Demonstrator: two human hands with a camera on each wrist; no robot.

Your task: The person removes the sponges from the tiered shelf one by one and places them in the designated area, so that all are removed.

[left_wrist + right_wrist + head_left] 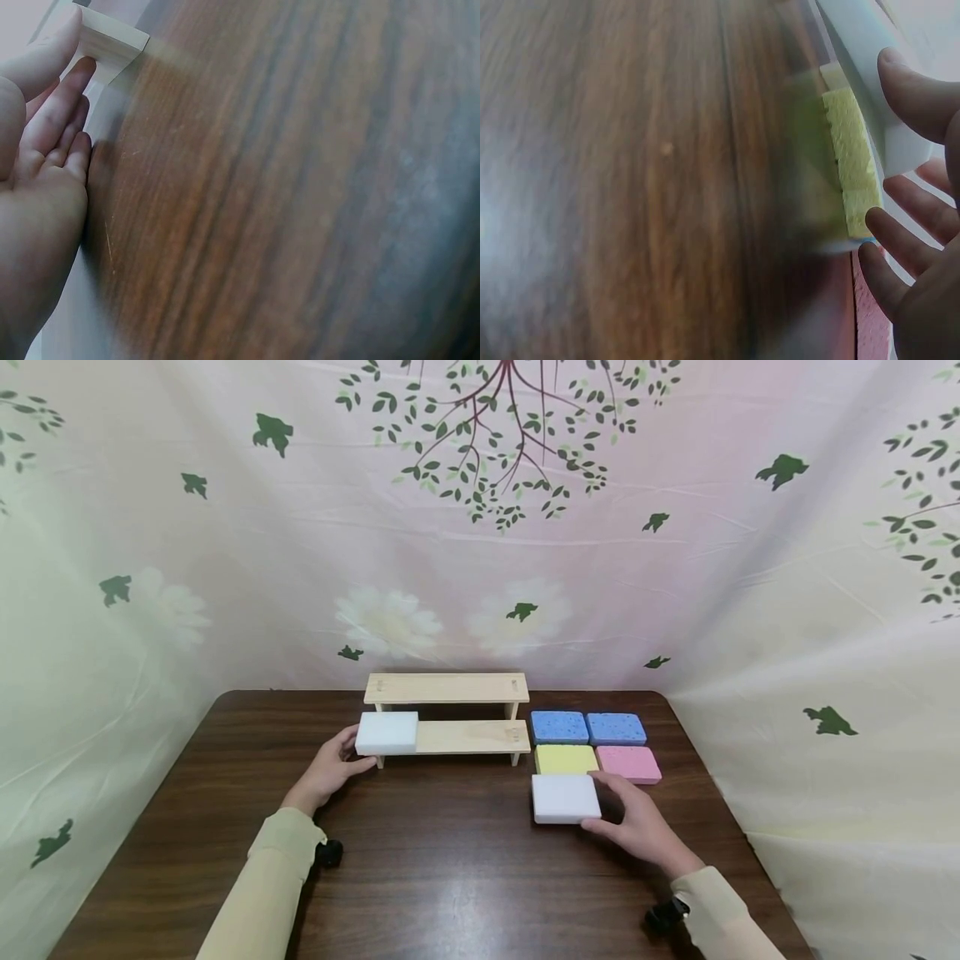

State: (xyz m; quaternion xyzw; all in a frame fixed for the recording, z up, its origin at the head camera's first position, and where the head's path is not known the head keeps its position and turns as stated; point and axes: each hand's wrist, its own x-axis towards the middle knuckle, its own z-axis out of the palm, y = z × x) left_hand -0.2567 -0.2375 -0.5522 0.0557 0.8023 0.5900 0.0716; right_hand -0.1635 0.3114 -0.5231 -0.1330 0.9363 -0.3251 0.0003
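Note:
A small two-tier wooden rack (472,737) stands at the back of the brown table. One white sponge block (387,732) lies flat on the left end of its lower step. My left hand (327,770) is at that block's left side, fingers nearly straight; the left wrist view shows its fingertips beside the step's wooden end (112,41). My right hand (636,822) pinches a second white sponge block (566,799) by its right side, thumb on the near face. That block is tilted and raised in front of a yellow sponge (851,161), partly covering it in the head view.
Two blue sponges (559,727) lie side by side right of the rack, with a pink sponge (628,764) in front of them beside the yellow one. Printed cloth (450,560) hangs behind and along both sides of the table (457,852).

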